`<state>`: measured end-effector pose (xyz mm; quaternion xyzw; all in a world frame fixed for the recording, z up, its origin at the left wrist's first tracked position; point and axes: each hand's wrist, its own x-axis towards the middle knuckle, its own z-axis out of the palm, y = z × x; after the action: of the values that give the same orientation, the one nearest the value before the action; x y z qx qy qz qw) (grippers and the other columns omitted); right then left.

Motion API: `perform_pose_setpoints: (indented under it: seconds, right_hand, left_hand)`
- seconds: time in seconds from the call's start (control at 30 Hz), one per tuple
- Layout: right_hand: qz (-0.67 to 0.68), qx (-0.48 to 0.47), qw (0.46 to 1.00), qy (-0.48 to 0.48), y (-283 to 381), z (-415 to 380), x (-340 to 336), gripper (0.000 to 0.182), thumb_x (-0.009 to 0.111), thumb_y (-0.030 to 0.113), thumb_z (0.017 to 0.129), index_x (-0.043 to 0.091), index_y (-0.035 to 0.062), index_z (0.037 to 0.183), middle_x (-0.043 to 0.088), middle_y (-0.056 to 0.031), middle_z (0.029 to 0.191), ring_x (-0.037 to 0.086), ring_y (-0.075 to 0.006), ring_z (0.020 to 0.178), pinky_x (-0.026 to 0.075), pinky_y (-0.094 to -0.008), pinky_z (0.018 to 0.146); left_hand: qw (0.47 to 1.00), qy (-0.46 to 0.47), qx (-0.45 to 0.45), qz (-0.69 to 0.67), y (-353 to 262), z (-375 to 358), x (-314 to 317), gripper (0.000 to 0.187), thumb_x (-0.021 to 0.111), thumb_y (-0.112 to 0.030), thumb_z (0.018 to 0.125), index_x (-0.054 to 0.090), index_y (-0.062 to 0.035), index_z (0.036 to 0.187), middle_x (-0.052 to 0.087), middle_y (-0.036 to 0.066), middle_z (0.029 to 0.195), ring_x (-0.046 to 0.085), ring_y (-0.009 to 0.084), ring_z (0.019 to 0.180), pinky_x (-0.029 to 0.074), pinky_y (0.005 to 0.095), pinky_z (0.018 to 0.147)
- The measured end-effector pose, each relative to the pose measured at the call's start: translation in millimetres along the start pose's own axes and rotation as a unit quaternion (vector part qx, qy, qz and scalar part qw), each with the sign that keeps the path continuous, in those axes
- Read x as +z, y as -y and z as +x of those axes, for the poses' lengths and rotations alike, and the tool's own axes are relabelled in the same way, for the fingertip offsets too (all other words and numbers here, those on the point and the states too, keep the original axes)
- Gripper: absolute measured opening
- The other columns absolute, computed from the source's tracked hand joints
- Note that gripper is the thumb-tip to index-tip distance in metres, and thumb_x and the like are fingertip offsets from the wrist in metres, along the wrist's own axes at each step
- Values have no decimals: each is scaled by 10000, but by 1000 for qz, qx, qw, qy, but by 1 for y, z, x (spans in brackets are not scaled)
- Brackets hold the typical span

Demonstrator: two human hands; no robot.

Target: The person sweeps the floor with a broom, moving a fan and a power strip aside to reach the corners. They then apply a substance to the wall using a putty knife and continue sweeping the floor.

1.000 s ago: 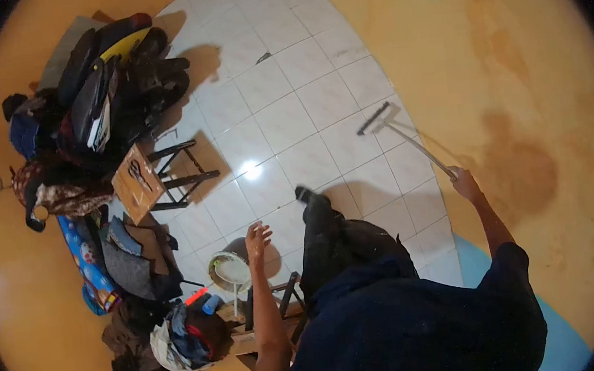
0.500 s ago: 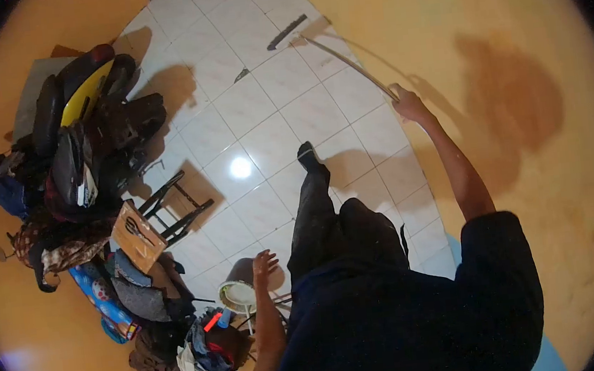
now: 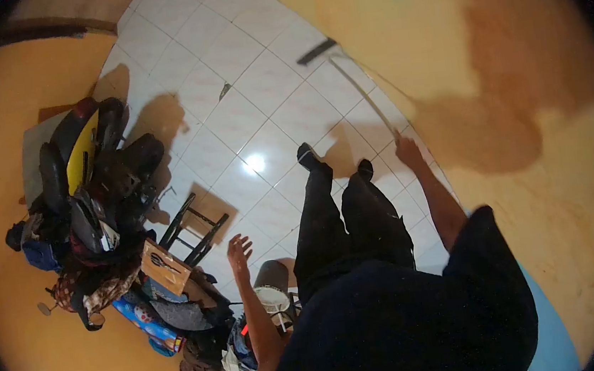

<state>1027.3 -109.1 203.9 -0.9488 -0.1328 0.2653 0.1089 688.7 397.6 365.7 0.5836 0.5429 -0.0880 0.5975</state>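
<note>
My right hand (image 3: pixel 408 150) is closed round the upper end of a long pale handle. This handle belongs to a long-handled floor tool (image 3: pixel 363 93) whose narrow, dark bar head (image 3: pixel 316 51) lies on the white tiles by the foot of the yellow wall. Whether the head carries bristles or a rubber blade cannot be made out. My left hand (image 3: pixel 239 250) is held out to the side with its fingers apart and nothing in it. Below that hand in the view stands a grey bucket (image 3: pixel 271 277) with a pale rim.
A wooden-topped folding stool (image 3: pixel 167 267) stands at left. Behind it, a motorbike (image 3: pixel 83 156) with a yellow panel and piled clothes (image 3: pixel 181 315) line the orange wall. A dark chipped patch (image 3: pixel 224 91) marks the tiled floor (image 3: pixel 234 131). The yellow wall (image 3: pixel 394 4) runs close on my right.
The bar head has moved right against the wall base, and my right hand is lower in view. My left hand has risen leftward. Both feet now show; the room has shifted in view.
</note>
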Motion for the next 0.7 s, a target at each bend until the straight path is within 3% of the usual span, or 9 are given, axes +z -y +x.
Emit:
perform_pose_setpoints:
  seconds: [0.07, 0.1, 0.17, 0.27, 0.3, 0.33, 0.57, 0.63, 0.7]
  right_hand:
    - [2, -4, 1000, -15, -43, -90, 31, 579, 473, 94, 855, 342, 46, 1417, 637, -217, 857, 626, -409, 800, 516, -503, 705]
    - [0, 84, 993, 78, -49, -135, 27, 597, 477, 86, 854, 324, 65, 1430, 643, -212, 838, 631, -412, 768, 517, -511, 689]
    - [33, 134, 986, 95, -62, -227, 29, 553, 465, 117, 903, 320, 94, 1436, 640, -205, 800, 632, -406, 733, 511, -527, 670]
    - [55, 164, 983, 70, -84, -352, 44, 428, 477, 102, 900, 455, 44, 1323, 628, -238, 771, 636, -400, 699, 512, -518, 642]
    - [79, 218, 965, 127, -81, -379, 33, 489, 484, 112, 896, 411, 69, 1377, 648, -206, 823, 649, -396, 772, 521, -500, 683]
    - [58, 210, 967, 130, -93, -412, 47, 432, 483, 102, 892, 497, 63, 1322, 650, -233, 836, 648, -410, 778, 525, -505, 690]
    - [196, 291, 936, 0, -70, -472, -24, 358, 529, 199, 923, 578, 89, 1260, 622, -260, 748, 625, -427, 651, 509, -497, 590]
    - [161, 253, 954, 17, -100, -466, 7, 377, 506, 120, 921, 556, 105, 1294, 601, -284, 789, 638, -399, 658, 500, -439, 566]
    - [198, 126, 968, -86, -94, -420, -9, 364, 497, 124, 931, 553, 89, 1290, 619, -268, 815, 633, -381, 635, 504, -440, 560]
  left_hand:
    - [997, 33, -63, 24, 26, 4, 17, 406, 507, -410, 956, 522, -118, 1237, 640, 103, 1137, 641, 223, 964, 499, 371, 794]
    - [992, 59, -103, 37, 35, 0, 28, 424, 498, -426, 954, 514, -121, 1249, 631, 107, 1159, 635, 230, 981, 494, 374, 806]
    - [980, 101, -151, 85, 51, -11, 54, 403, 505, -397, 949, 518, -123, 1244, 643, 101, 1135, 647, 218, 946, 500, 363, 781]
    - [972, 161, -128, 110, 53, -38, 90, 435, 522, -422, 936, 521, -119, 1249, 650, 87, 1130, 654, 209, 939, 502, 352, 769]
    - [970, 161, -133, 120, 53, -41, 104, 447, 524, -435, 934, 521, -118, 1249, 651, 87, 1132, 653, 211, 949, 501, 353, 777]
    - [971, 155, -136, 124, 48, -47, 118, 444, 521, -432, 937, 522, -115, 1248, 650, 90, 1134, 651, 214, 960, 499, 356, 783]
    - [971, 177, -80, 140, 24, -64, 153, 419, 492, -398, 969, 511, -96, 1258, 639, 117, 1160, 644, 233, 996, 497, 371, 799]
    - [973, 154, -77, 150, 22, -64, 148, 425, 489, -399, 970, 507, -94, 1265, 639, 121, 1160, 640, 234, 1010, 498, 377, 812]
    - [978, 139, -76, 134, 28, -65, 136, 452, 503, -402, 956, 493, -95, 1288, 631, 119, 1174, 631, 236, 1024, 493, 395, 839]
